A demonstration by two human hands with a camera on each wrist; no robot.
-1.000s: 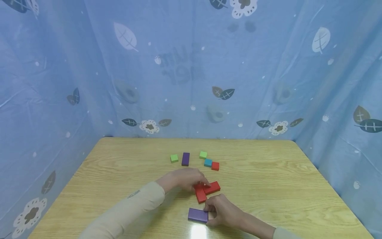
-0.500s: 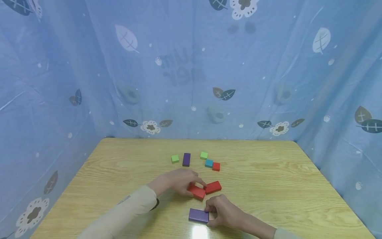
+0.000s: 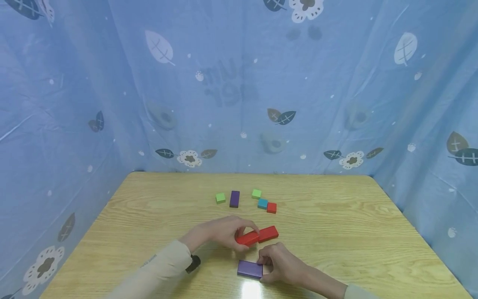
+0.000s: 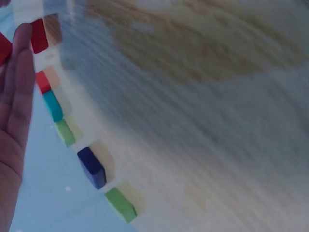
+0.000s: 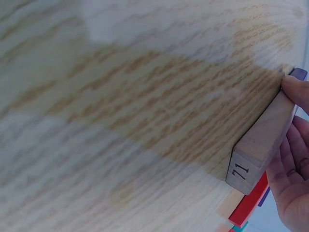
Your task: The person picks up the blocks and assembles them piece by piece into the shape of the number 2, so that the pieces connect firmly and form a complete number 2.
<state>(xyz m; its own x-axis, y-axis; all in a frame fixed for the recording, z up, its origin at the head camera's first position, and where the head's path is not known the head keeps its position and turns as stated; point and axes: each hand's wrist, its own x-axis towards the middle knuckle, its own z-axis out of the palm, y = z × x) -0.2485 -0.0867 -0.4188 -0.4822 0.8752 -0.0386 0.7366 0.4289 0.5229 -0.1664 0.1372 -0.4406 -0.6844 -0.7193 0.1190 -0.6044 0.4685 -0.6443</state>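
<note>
My left hand (image 3: 228,232) grips a red block (image 3: 247,238) between thumb and fingers. That block's right end lines up with a second red block (image 3: 268,234) on the table; whether they touch is hard to tell. Nearer to me, my right hand (image 3: 281,263) pinches a plain wooden block (image 5: 263,133), marked 71 on its end face. A purple block (image 3: 250,269) lies flat at the far end of the wooden one. In the left wrist view the straight-looking fingers (image 4: 21,82) partly cover the gripped red block (image 4: 4,48).
Farther back lie a green block (image 3: 220,198), a dark purple block (image 3: 234,199), another green block (image 3: 256,194), a teal block (image 3: 263,204) and a small red block (image 3: 271,208). A patterned blue curtain (image 3: 239,87) surrounds the wooden table (image 3: 336,232) at back and sides.
The red block in my left hand has turned from pointing toward me to lying nearly in line with the other red block. My right hand and the purple block stay in place.
</note>
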